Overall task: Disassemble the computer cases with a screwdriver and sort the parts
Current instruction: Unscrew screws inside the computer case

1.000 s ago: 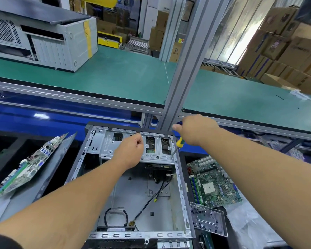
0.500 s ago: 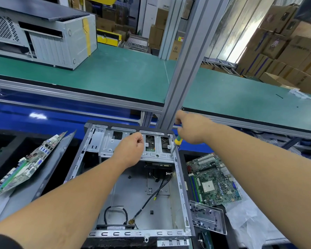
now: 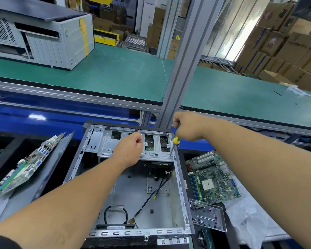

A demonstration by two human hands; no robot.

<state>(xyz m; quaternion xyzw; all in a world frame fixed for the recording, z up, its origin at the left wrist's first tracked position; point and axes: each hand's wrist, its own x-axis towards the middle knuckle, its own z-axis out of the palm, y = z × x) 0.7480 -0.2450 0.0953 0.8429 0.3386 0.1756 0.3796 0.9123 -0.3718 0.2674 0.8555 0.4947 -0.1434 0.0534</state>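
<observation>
- On the dark lower bench, centre front: open computer case [image 3: 133, 191], side panel off, grey metal floor bare, black cables [image 3: 152, 196] loose inside.
- Far end of case: silver drive cage [image 3: 115, 142] spans its width, slotted openings on top.
- Right hand [image 3: 188, 125] fisted around screwdriver [image 3: 174, 143]; yellow-green handle sticks out below the fist, shaft angled down, tip at the cage's far-right corner by the case wall. Tip looks seated on a screw, too small to be sure.
- Left hand [image 3: 129, 150] fingers curled, knuckles up, resting on cage top near its middle; can't tell whether it pinches anything.
- Just right of the case: green motherboard [image 3: 212, 180] lying flat on white plastic sheet [image 3: 246, 218]; clear plastic tray [image 3: 206, 214] overlapping the board's near edge.
- Left side of bench: second circuit board [image 3: 23, 168] tilted, leaning on a grey metal panel [image 3: 48, 169].
- Behind, raised green conveyor belt [image 3: 118, 72] across the width; grey aluminium post [image 3: 183, 56] rises just beyond the case's far edge.
- Far-left corner of belt: another grey computer case [image 3: 57, 42], lid ajar.
- Far right background: stacked cardboard boxes [image 3: 285, 45].
</observation>
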